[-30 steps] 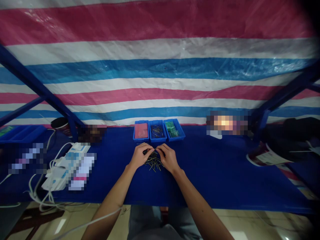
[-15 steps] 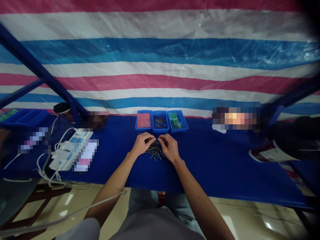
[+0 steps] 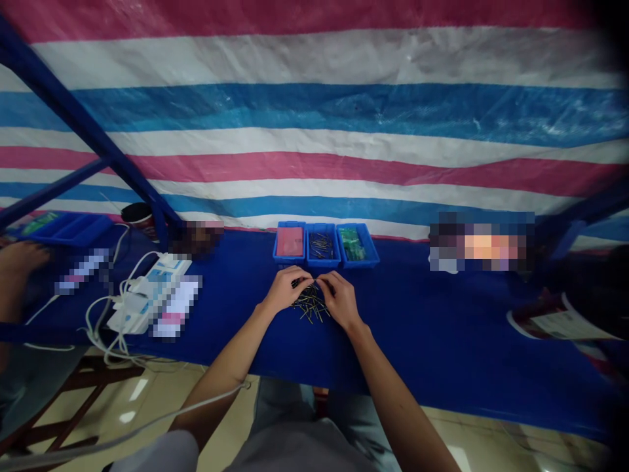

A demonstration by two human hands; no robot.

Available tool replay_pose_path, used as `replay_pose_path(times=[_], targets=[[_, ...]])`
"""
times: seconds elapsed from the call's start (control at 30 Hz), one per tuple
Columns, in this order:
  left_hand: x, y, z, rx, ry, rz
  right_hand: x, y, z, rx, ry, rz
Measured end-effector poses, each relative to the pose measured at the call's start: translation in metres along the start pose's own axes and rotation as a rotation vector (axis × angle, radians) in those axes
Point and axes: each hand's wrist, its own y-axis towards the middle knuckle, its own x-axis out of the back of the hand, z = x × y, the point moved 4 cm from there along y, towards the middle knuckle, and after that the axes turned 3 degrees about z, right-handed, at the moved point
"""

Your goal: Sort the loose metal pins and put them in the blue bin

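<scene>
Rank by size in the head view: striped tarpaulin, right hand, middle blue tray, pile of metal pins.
Striped tarpaulin; right hand; then the middle blue tray and pile of metal pins, which look alike, so I leave them unranked.

A single cam is worn on the head, & the view is aimed fwd & down over the counter (image 3: 442, 328). The left hand (image 3: 284, 290) & right hand (image 3: 341, 301) are seen fairly close, just below frame ctr at 6 o'clock. A striped tarp (image 3: 314, 131) is framed farther off, from 9 to 3 o'clock across the top. A grey shirt (image 3: 299, 452) is caught at the bottom edge, 6 o'clock.
</scene>
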Motion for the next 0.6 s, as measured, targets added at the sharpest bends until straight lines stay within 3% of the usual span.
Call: replay_pose_path(times=[0.6], targets=[[0.0003,-0.0006,0.0012,0.008,-0.02,0.009,0.0,0.0002,0.0015,0.014,0.003,0.013]])
